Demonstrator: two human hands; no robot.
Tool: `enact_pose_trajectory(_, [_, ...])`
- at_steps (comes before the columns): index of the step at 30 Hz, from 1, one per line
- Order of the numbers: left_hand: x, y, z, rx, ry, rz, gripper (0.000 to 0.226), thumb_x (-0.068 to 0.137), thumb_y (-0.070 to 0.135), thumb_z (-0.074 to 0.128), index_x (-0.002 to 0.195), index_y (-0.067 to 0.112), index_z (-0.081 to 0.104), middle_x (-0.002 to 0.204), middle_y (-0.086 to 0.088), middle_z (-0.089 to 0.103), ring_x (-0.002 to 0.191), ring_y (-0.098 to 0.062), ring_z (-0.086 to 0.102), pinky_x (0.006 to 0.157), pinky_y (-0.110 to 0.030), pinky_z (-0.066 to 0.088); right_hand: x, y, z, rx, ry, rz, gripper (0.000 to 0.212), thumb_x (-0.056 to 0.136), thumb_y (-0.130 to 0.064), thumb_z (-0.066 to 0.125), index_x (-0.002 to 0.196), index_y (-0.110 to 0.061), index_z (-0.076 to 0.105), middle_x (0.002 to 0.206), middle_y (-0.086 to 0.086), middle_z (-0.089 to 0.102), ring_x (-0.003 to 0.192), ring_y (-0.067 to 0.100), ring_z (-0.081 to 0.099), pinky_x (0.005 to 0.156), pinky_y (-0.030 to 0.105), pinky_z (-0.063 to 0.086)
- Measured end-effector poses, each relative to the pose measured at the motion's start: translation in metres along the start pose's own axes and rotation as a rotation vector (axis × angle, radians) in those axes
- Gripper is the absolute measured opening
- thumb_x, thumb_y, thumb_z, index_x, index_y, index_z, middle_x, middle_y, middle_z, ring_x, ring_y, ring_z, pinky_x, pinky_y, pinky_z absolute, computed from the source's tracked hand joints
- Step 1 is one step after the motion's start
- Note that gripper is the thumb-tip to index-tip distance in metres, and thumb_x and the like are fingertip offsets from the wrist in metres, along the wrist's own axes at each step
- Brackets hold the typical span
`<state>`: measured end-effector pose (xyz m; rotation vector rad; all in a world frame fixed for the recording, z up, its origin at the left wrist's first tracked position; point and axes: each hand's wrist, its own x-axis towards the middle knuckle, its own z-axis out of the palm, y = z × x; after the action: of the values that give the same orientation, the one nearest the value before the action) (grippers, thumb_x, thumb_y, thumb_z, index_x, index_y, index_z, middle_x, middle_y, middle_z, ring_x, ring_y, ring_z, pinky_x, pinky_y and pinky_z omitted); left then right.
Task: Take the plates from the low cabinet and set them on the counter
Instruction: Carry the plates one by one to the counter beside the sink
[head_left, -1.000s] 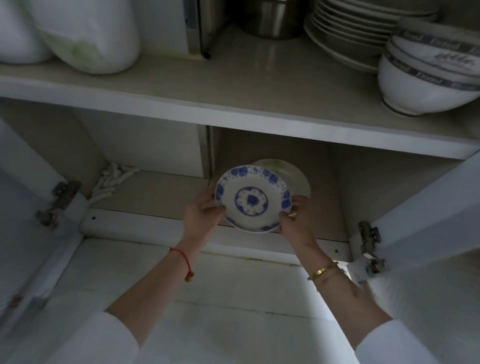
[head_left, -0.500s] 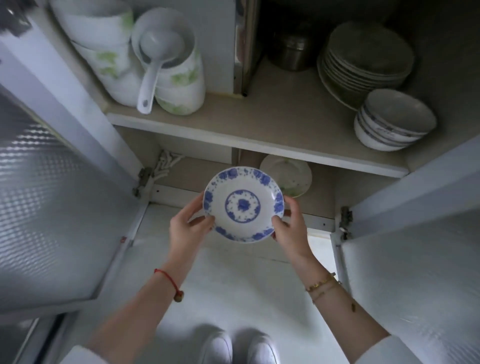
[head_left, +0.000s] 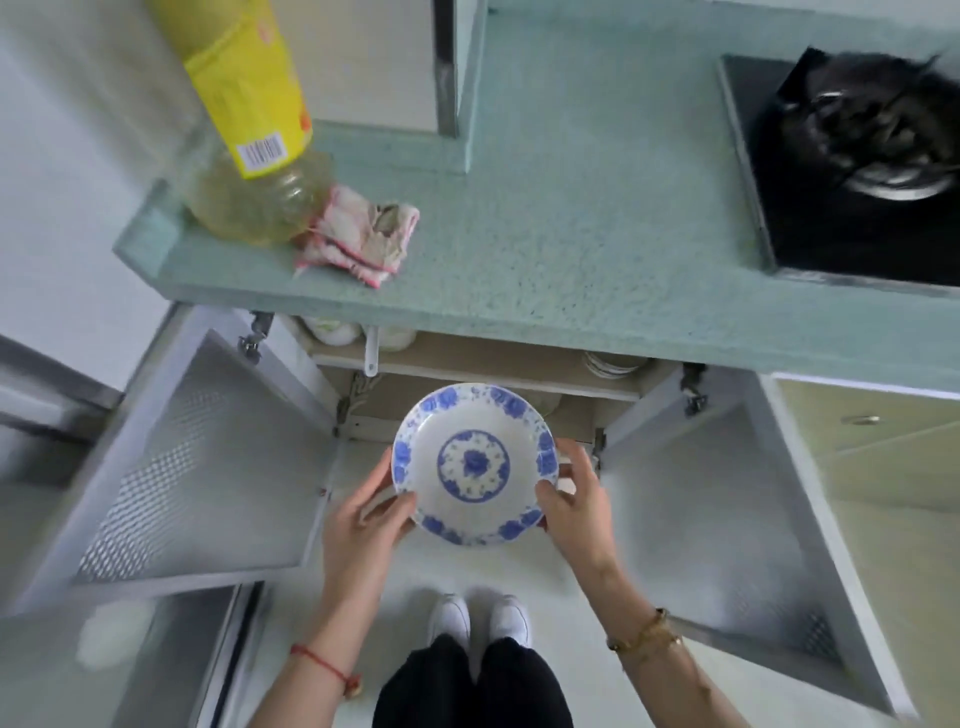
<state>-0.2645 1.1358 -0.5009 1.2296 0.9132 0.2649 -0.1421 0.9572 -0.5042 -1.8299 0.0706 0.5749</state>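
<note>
A white plate with a blue flower pattern (head_left: 474, 463) is held level in front of the open low cabinet (head_left: 467, 410), below the counter's front edge. My left hand (head_left: 370, 514) grips its left rim and my right hand (head_left: 574, 501) grips its right rim, thumbs on top. The pale green speckled counter (head_left: 571, 208) spreads above. Inside the cabinet, a stack of plates (head_left: 610, 364) peeks out on the upper shelf at the right, and another pale plate (head_left: 545, 402) shows just behind the held one.
An oil bottle with a yellow label (head_left: 249, 135) and a folded cloth (head_left: 358, 234) sit on the counter's left end. A black stove (head_left: 852, 171) takes the right. Both cabinet doors, left (head_left: 171, 467) and right (head_left: 727, 519), stand wide open. My white shoes (head_left: 478, 618) are below.
The plate has come out of the cabinet and up toward me, held by both hands. My view has risen, so the counter top now shows.
</note>
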Motion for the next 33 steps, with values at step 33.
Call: enact_pose_trajectory(33, [-0.354, 0.168, 0.389, 0.327, -1.149, 0.056, 0.048, 0.078, 0.001, 0.076, 0.118, 0.027, 0.072, 0.106, 0.013, 0.078, 0.098, -0.011, 0.075, 0.071, -0.023, 0.061, -0.368, -0.103, -0.421, 0.546, 1.066, -0.029, 0.045, 0.086, 0.009, 0.046, 0.121, -0.018, 0.058, 0.082, 0.008, 0.05, 0.04, 0.005, 0.046, 0.039, 0.02, 0.036])
